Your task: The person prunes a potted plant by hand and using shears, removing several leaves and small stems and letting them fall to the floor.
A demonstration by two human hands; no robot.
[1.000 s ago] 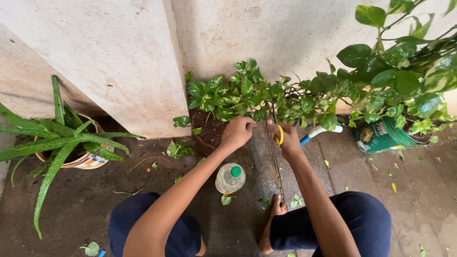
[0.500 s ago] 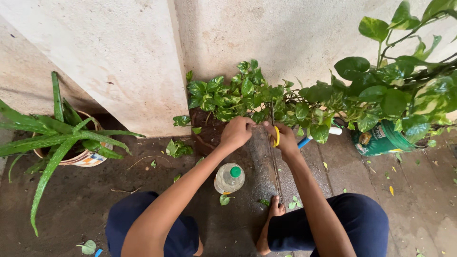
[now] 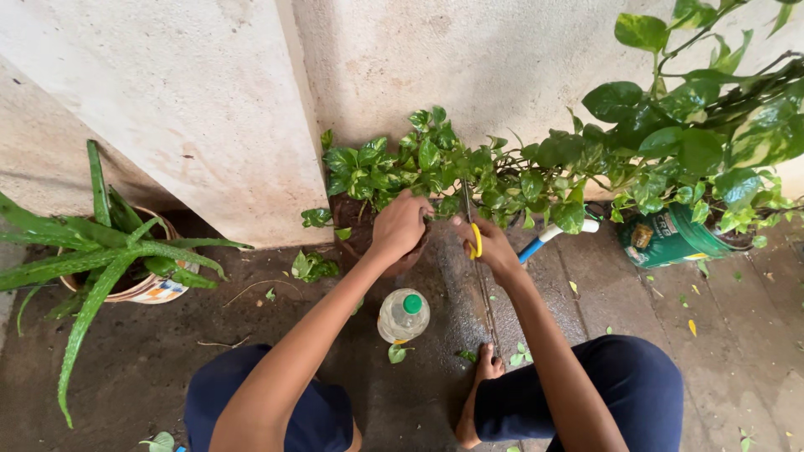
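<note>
At the far left an aloe plant (image 3: 100, 247) spreads long pointed leaves out of a round pot with a patterned rim (image 3: 155, 289), standing on the dark, damp floor (image 3: 142, 360) against the pale wall (image 3: 193, 109). Moving right, a few cut leaves (image 3: 310, 265) lie on the floor beside the wall's corner. The left hand (image 3: 400, 226) reaches up into the base of a leafy green vine plant (image 3: 419, 163), its fingers closed around stems just above the brown clay pot (image 3: 356, 230) that holds it. Below that hand, between the person's knees, stands a clear plastic bottle (image 3: 403, 315) with a green cap, seen from above; a small yellow label edge shows at its lower side. Just right of the left hand, the right hand (image 3: 490, 247) is clamped on a pair of scissors with yellow handles (image 3: 476, 238); their long axis runs nearly upright in the view, handles low in the fist and the thin dark blades pointing up and away from the person into the foliage, close to the left hand's fingers. Whether the blades are parted cannot be told. Behind the right hand a blue and white tool handle (image 3: 553, 234) lies slanted on the floor. Farther right, a green can (image 3: 666, 238) lies tipped under the trailing leaves, its label bearing a small brown picture and pale markings.
</note>
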